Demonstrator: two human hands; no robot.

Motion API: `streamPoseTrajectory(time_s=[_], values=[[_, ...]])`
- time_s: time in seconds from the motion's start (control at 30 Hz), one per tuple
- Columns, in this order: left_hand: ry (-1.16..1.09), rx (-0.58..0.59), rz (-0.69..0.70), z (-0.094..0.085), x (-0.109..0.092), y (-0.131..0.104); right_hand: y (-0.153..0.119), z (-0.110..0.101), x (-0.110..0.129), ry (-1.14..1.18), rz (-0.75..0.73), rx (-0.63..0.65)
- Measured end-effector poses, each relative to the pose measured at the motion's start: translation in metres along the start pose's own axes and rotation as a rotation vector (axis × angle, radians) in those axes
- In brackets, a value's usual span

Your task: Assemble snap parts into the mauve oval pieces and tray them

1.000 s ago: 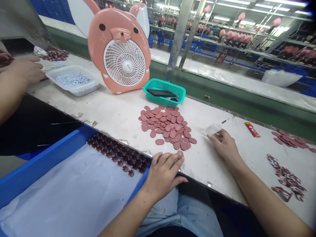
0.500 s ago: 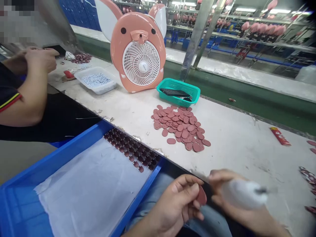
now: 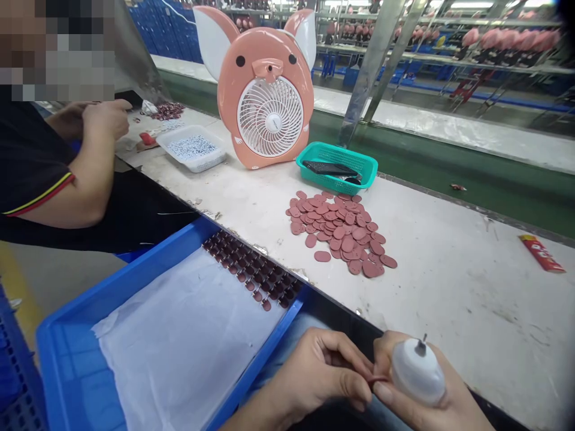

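Observation:
Low in front of the bench edge, my left hand [image 3: 323, 374] pinches a thin reddish oval piece [image 3: 380, 378], seen nearly edge-on. My right hand [image 3: 456, 398] is wrapped round a white squeeze bottle [image 3: 417, 374] with a thin metal nozzle pointing up. Its thumb and forefinger also grip the far end of the oval piece, so both hands meet at it. On the bench ahead lies a loose pile of flat reddish ovals [image 3: 344, 230]. To the left, a blue tray [image 3: 58, 335] is lined with a white sheet [image 3: 179, 347]; rows of small dark red parts [image 3: 251, 269] fill its far edge.
A pink pig-shaped fan [image 3: 229, 108] stands on the bench beside a green basket [image 3: 368, 173] holding a dark flat object. Left of them is a white tray [image 3: 220, 158] of small bits. A co-worker's arm [image 3: 96, 179] is at far left. A red packet [image 3: 542, 254] lies right.
My right hand has come left with the bottle, whose nozzle has turned from rightward to upward. Its fingers now meet the oval piece in my left hand. The view has shifted slightly left.

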State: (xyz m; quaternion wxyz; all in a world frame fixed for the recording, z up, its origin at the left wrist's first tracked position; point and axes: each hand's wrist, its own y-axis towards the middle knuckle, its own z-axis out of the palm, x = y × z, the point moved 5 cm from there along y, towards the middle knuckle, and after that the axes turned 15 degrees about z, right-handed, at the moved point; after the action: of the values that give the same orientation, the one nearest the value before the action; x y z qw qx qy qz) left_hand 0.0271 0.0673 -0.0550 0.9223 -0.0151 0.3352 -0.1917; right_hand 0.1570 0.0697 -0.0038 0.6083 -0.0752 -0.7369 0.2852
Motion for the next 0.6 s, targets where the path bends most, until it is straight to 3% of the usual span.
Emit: streamPoseTrajectory(time_s=[0.3, 0.47, 0.6], values=[[-0.072, -0.048, -0.140, -0.012, 0.012, 0.000, 0.005, -0.003, 0.010, -0.375, -0.355, -0.065], [-0.121, -0.012, -0.194, -0.016, 0.019, -0.001, 0.006, 0.007, 0.008, -0.289, -0.343, -0.025], [-0.188, 0.013, -0.165, -0.019, 0.020, 0.000, 0.012, 0.005, -0.009, 0.053, -0.135, -0.108]])
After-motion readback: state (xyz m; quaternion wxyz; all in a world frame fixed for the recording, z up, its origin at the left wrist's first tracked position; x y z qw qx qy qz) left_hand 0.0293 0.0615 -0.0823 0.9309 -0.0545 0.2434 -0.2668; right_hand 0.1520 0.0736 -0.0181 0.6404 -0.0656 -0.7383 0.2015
